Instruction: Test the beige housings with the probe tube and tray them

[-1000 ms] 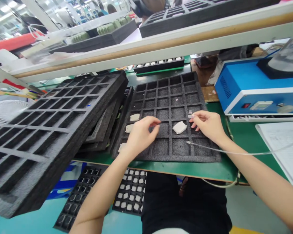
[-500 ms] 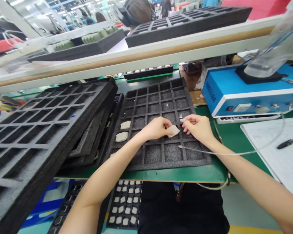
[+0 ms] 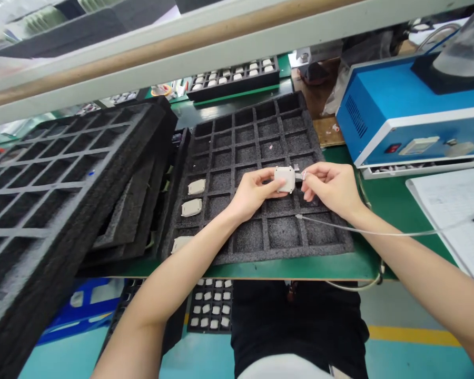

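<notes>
Green desk [image 3: 276, 270], bearing gridded foam tray [image 3: 284, 231]. Left hand [image 3: 256, 192]: fingers gripping pale case [image 3: 284, 179] by its left side, thumb across the face. Right hand [image 3: 332, 189]: fingers pinched on small tab [image 3: 299, 177]. Case: held above the tray. Tab: at the case's right edge (too small to identify); an uneven pull might tear it, or a loose left grip drop the case.

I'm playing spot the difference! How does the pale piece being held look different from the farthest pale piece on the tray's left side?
The held piece is lifted in the left grip; the farthest piece sits in the tray, untouched.

The held piece shows its face broadly; the farthest piece looks flatter.

The held piece has a small grey bit beside it, in the right grip; the farthest piece has none showing.

Both are pale and roughly rectangular.
</notes>
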Demonstrator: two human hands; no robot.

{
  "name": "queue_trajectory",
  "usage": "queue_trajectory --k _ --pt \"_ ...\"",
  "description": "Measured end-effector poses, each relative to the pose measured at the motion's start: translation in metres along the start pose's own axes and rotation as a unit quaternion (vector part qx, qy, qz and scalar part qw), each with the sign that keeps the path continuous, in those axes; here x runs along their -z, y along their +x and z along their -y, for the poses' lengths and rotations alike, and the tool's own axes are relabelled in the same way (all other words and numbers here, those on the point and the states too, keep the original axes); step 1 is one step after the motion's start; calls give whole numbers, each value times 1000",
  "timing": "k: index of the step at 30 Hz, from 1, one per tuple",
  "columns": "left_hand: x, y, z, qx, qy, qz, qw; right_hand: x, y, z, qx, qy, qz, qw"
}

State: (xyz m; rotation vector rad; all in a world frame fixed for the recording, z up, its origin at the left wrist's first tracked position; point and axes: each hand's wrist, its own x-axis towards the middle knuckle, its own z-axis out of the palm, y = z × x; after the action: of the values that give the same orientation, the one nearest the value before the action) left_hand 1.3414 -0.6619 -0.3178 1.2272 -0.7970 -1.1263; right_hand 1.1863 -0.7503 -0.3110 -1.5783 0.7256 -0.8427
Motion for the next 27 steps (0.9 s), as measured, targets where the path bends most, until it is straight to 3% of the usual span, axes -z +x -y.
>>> queue_trajectory --k 11,19,27 --pt "-2 -1 2 -13 4 -5 1000 -3 -3 2 -8 2 20 1000" --pt "1 -1 -1 5 -44 13 999 0 2 -1 10 55 84 995" --pt "4 -1 -4 31 -44 49 997 5 7 -5 -90 128 167 974"
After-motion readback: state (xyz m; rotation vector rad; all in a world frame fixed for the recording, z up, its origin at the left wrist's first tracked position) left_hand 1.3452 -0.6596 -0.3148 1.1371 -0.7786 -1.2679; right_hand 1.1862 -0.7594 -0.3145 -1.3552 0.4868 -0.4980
